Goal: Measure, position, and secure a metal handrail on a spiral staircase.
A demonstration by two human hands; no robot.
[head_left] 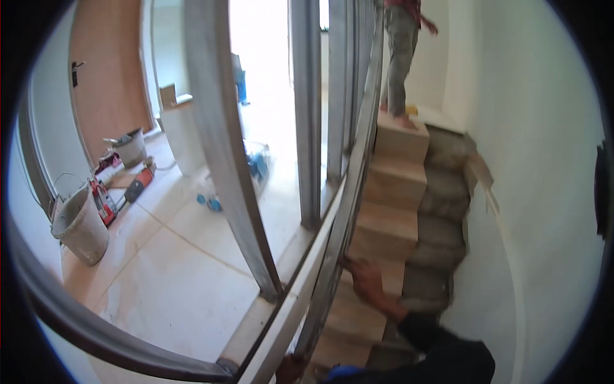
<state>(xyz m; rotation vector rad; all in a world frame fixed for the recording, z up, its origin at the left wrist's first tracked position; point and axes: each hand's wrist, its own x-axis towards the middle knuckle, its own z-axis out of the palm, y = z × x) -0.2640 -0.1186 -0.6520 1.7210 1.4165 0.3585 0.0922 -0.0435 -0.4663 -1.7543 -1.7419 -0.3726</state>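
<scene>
My right hand (367, 281) reaches out over the stairs with the forearm in a dark sleeve (441, 352). Its fingers are bent together, and their tips meet the side of the grey metal bottom rail (332, 275). Whatever they pinch there, if anything, is too small and dark to make out. Low in the picture, my left hand (291, 368) is close against the lower end of that rail, its fingers in shadow and partly cut off. Upright grey metal bars (233, 147) rise from the base beside the rail.
Tiled steps (384, 221) climb away, with rough grey cement (441, 249) along the white wall (524, 192). A barefoot person (400, 57) stands higher up. Beyond the bars, a dirty bucket (83, 224), a red and dark power tool (137, 185) and another bucket (131, 148) stand on the floor.
</scene>
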